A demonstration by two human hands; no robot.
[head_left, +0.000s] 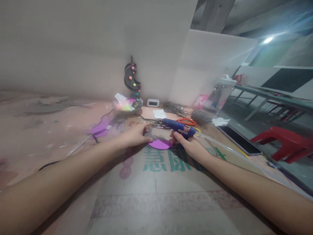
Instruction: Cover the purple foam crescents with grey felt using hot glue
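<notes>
My right hand [184, 142] is wrapped round a blue glue gun [178, 126], its nozzle pointing left and a long clear glue stick [215, 143] trailing from its back. Below the nozzle lies a flat purple piece [160, 144] with a grey crescent-like piece [156, 133] against its far side. My left hand [137, 133] grips the left edge of these pieces, thumb near the purple edge and fingers beyond. The fingers of my right hand come close to the purple piece's right end; whether they touch it, I cannot tell.
Printed cardboard [156, 195] covers the near tabletop. Farther back are a bowl [128, 106] below a dark crescent ornament [131, 76], a small digital clock [153, 102], red-handled scissors [187, 121] and grey yarn [201, 117]. Rightward stand a clear bottle [220, 94] and a phone [239, 139].
</notes>
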